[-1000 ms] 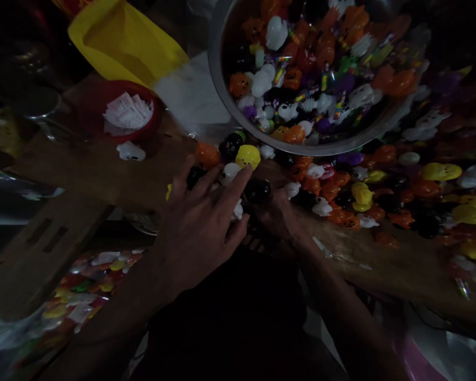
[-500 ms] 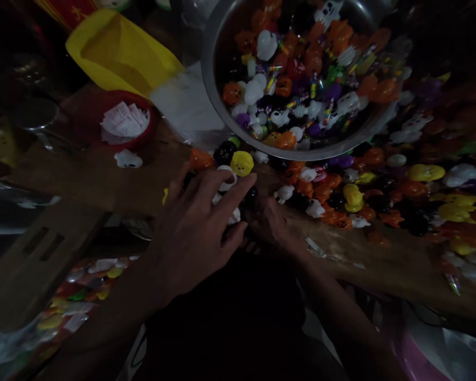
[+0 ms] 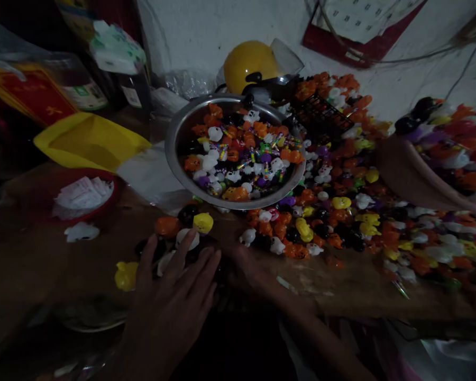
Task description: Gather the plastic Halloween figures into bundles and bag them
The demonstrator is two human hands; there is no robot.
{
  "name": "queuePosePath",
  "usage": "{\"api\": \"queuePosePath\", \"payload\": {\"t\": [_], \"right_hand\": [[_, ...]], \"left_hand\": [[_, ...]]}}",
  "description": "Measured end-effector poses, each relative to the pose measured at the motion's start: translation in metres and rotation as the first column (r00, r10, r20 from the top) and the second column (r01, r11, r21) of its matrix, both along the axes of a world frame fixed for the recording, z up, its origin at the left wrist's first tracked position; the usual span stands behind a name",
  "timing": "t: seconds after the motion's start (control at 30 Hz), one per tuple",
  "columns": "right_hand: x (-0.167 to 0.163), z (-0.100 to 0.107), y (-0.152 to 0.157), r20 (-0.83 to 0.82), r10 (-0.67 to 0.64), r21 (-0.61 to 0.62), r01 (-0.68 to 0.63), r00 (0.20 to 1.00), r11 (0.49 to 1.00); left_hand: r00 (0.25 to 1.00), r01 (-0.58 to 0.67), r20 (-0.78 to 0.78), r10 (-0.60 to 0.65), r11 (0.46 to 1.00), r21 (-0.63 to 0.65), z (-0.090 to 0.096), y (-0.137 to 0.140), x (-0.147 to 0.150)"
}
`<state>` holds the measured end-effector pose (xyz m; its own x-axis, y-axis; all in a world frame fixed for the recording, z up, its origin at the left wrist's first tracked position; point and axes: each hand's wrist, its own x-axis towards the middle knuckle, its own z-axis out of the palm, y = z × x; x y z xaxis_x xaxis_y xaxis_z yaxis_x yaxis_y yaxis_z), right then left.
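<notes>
My left hand (image 3: 176, 299) reaches over the wooden table with its fingers stretched out and apart. Around its fingertips lies a small group of plastic figures: an orange one (image 3: 167, 227), a black one (image 3: 188, 214), a yellow one (image 3: 203, 223) and a white one (image 3: 188, 239). Another yellow figure (image 3: 126, 276) lies left of the hand. My right hand (image 3: 248, 267) rests low at the table edge, just right of the left fingertips. Its fingers are lost in shadow, so whether it holds anything is hidden.
A metal basin (image 3: 238, 204) full of figures and candy-coloured tubes stands ahead. Loose figures (image 3: 301, 227) cover the right side, beside a pink tub (image 3: 404, 174). To the left are a red bowl (image 3: 111, 198) of paper slips, a yellow scoop (image 3: 99, 140) and a white figure (image 3: 81, 232).
The view has tilted up, bringing the wall and pink tub into sight. My left hand's fingers now stretch further forward over the group of figures; the right hand stays beside it.
</notes>
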<state>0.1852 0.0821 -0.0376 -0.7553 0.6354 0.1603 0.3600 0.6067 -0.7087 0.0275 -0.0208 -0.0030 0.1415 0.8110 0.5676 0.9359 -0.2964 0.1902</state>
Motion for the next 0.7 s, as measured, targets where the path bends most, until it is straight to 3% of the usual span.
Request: {"api": "queuePosePath", "payload": {"t": [0.1, 0.17, 0.23, 0.3, 0.4, 0.5, 0.6, 0.7], "right_hand": [[0.026, 0.038, 0.026, -0.094, 0.039, 0.031, -0.036, 0.995, 0.999], [0.041, 0.064, 0.054, -0.08, -0.079, 0.184, 0.092, 0.994, 0.979], [0.048, 0.084, 0.089, -0.001, -0.201, 0.339, 0.19, 0.98, 0.921], [0.045, 0.094, 0.125, 0.143, -0.22, 0.435, 0.138, 0.965, 0.89], [0.028, 0.091, 0.163, 0.408, -0.188, 0.452, -0.018, 0.894, 0.892], [0.013, 0.078, 0.179, 0.569, -0.235, 0.492, -0.097, 0.788, 0.865], [0.008, 0.071, 0.183, 0.616, -0.295, 0.554, -0.135, 0.731, 0.821], [0.009, 0.071, 0.185, 0.617, -0.275, 0.568, -0.175, 0.737, 0.804]], "left_hand": [[0.998, -0.048, 0.038, 0.049, 0.998, -0.039, 0.001, 0.001, 0.002], [0.996, -0.074, 0.042, 0.078, 0.993, -0.087, 0.003, 0.002, 0.002], [0.997, -0.071, 0.031, 0.076, 0.987, -0.143, 0.004, 0.002, 0.002], [0.999, -0.047, 0.017, 0.051, 0.982, -0.182, 0.003, 0.003, 0.001], [0.998, -0.039, 0.043, 0.047, 0.986, -0.161, 0.001, 0.004, -0.001], [0.995, -0.056, 0.076, 0.07, 0.984, -0.167, 0.001, 0.003, -0.003], [0.992, -0.091, 0.067, 0.106, 0.976, -0.197, 0.006, 0.001, -0.002], [0.993, -0.108, 0.032, 0.118, 0.971, -0.214, 0.012, -0.001, -0.001]]}}
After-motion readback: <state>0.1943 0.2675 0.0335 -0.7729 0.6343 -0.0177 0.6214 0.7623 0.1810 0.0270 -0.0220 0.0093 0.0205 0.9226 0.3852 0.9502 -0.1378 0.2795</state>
